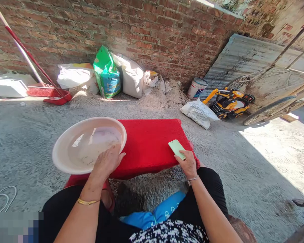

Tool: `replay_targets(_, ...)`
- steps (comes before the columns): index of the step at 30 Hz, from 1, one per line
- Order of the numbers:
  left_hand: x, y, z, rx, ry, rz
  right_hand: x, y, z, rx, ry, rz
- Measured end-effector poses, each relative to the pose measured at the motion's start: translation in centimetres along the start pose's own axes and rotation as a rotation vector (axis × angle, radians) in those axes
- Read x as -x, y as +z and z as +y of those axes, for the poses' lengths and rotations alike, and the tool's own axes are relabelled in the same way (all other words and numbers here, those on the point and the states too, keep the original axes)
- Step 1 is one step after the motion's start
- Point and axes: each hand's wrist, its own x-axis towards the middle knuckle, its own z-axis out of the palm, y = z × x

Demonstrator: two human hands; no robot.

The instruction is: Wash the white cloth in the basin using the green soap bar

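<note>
A wide pale basin [59, 148] with water in it stands on the left part of a bench or low table covered with a red cloth [149, 141]. My left hand [108, 161] grips the near right rim of this basin, thumb outside and fingers over the inner side; the fingertips are partly hidden. At the right end of the red cloth, my right hand [188, 165] is closed on a light green smartphone [176, 147]. The phone's lower end lies between thumb and fingers.
Along the brick wall stand a green sack [106, 74], a white sack [132, 76] and a bucket [197, 87]. A yellow toy excavator [231, 103] and a cart wheel [268, 109] are at right. A red dustpan [58, 98] lies far left, and a blue bag [164, 207] below the cloth.
</note>
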Motion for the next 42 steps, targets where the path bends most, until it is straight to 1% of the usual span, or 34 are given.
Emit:
replay_targets(2,0.1,0.0,0.1,-0.008,-0.004,0.003,-1.1,-3.0,3.4,0.074,0.200,0.118)
replay_targets(4,0.2,0.0,0.1,-0.017,-0.009,0.005,-1.6,-5.7,6.2,0.116,0.338,0.189)
replay_targets(5,0.2,-0.1,0.1,-0.019,-0.010,0.008,-1.5,-6.7,7.2,0.125,0.405,0.220)
replay_targets(7,0.3,-0.1,0.2,-0.019,-0.008,0.014,-0.9,-7.7,7.9,0.114,0.462,0.251)
replay_targets(8,0.3,-0.2,0.2,-0.019,-0.006,0.015,-0.4,-7.6,7.6,0.095,0.450,0.250)
replay_targets(9,0.3,-0.2,0.2,-0.020,-0.005,0.012,0.2,-7.1,6.7,0.068,0.406,0.233)
replay_targets(11,0.2,-0.2,0.2,-0.026,-0.007,-0.004,1.6,-5.1,3.8,-0.013,0.263,0.158)
replay_targets(13,0.1,-0.1,0.1,-0.036,-0.010,-0.018,3.4,-2.4,-0.3,-0.111,0.071,0.022)
replay_targets(16,0.0,0.0,-0.1,-0.036,-0.002,-0.018,6.2,1.2,-6.1,-0.196,-0.190,-0.277)
replay_targets(18,-0.1,0.1,-0.2,-0.023,0.001,-0.018,7.5,2.5,-8.2,-0.196,-0.310,-0.398)
replay_targets(19,-0.1,0.1,-0.2,-0.015,-0.001,-0.020,7.8,2.8,-8.5,-0.190,-0.338,-0.423)
replay_targets(20,-0.1,0.1,-0.1,-0.008,-0.006,-0.024,7.9,2.8,-8.3,-0.181,-0.342,-0.426)
replay_targets(22,0.0,-0.1,0.0,0.002,-0.018,-0.028,7.6,2.0,-6.7,-0.161,-0.295,-0.383)
replay_targets(25,0.1,-0.4,0.3,0.005,-0.017,-0.023,6.2,-0.5,-2.2,-0.112,-0.169,-0.244)
replay_targets(28,0.2,-0.6,0.4,0.001,-0.010,-0.012,4.7,-3.9,2.6,-0.028,-0.057,-0.060)
replay_targets(29,0.2,-0.6,0.4,-0.001,-0.010,-0.010,4.4,-5.0,4.0,0.007,-0.010,-0.002)
replay_targets(31,0.3,-0.5,0.4,-0.004,-0.008,-0.002,4.1,-6.9,6.0,0.065,0.126,0.093)
replay_targets(33,0.3,-0.4,0.4,-0.008,-0.007,0.007,4.2,-8.0,6.9,0.069,0.285,0.135)
replay_targets(35,0.3,-0.4,0.4,-0.014,-0.007,0.011,4.8,-7.9,6.3,0.013,0.384,0.125)
replay_targets(37,0.3,-0.4,0.4,-0.018,-0.008,0.011,5.8,-6.6,4.4,-0.077,0.381,0.065)
replay_targets(39,0.3,-0.4,0.4,-0.019,-0.011,0.011,6.9,-4.4,1.5,-0.174,0.287,-0.023)
replay_targets(42,0.3,-0.5,0.4,-0.020,-0.012,0.007,8.3,-0.6,-2.9,-0.301,0.031,-0.126)
